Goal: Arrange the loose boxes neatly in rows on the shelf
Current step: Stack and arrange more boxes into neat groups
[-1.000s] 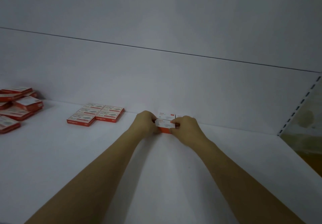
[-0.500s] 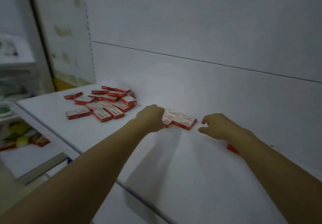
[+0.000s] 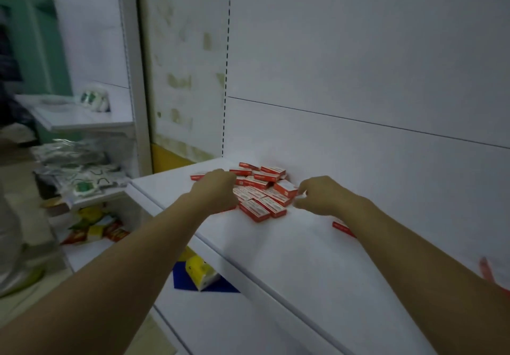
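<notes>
Obs.: the heap of small red-and-white cardboard boxes (image 3: 262, 189) sits at the left end of the white shelf board (image 3: 289, 247), pushed close against the white back panel (image 3: 358, 167). The boxes lie flat or lean on one another. Their long axes point at mixed angles and no row is formed here.

Key relation: the heap lies between the two hands. The left hand (image 3: 215, 193) is on its left flank, back of hand to the camera, fingers curled down over the nearest boxes. Whether they grip one cannot be told, as the fingertips are hidden. The right hand (image 3: 323, 196) is on the right flank with its fingers (image 3: 300, 190) loosely curled, tips just beside the end of one tilted box. A closed pinch is not confirmed either. Both hands look about equally near; the front boxes lie closer to the left one.

Separate item: one red box (image 3: 340, 226) lies flat on the shelf to the right, partly hidden by the right forearm and well apart from the heap.

Judgement: sorting of this heap is not yet begun. The next pick probably calls for lifting a top or front box first, since the lower ones are overlapped.

Room: dim light. Bare shelf runs rightward. A yellow packet (image 3: 201, 273) lies on the lower shelf, and green-and-white packets (image 3: 82, 180) on a neighbouring rack to the left.
</notes>
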`<control>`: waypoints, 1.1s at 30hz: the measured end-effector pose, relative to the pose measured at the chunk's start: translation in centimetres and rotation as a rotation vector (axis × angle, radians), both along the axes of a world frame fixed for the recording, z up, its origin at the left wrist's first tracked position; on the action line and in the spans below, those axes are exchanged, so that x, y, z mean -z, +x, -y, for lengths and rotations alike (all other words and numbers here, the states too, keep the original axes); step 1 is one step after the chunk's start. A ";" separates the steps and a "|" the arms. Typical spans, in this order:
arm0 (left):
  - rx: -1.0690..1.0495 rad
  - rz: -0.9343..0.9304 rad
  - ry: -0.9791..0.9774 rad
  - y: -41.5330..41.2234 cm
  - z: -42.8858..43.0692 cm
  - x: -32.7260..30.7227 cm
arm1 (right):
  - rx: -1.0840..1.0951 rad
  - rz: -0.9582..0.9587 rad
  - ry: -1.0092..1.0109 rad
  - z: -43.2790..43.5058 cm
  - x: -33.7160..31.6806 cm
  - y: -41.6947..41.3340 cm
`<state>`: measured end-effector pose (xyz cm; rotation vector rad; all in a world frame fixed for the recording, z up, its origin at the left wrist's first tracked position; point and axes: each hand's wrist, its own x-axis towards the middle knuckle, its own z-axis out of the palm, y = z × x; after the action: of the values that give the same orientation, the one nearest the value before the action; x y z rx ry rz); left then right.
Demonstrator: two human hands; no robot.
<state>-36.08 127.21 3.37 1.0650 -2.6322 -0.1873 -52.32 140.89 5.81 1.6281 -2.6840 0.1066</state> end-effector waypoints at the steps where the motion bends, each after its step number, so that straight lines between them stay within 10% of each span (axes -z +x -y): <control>1: -0.006 -0.004 0.010 0.3 0.9 0.1 | -0.009 -0.008 0.008 1.1 0.0 0.4; 20: -0.140 0.057 0.125 1.7 19.9 4.3 | -0.233 0.113 0.133 23.5 5.1 1.0; 33: -0.023 0.119 0.121 0.1 23.8 3.8 | -0.144 0.157 0.062 23.0 3.6 0.8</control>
<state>-35.94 103.41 -0.42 1.1792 -2.7435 -0.2902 -51.54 117.92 2.19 1.9074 -2.7033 0.1595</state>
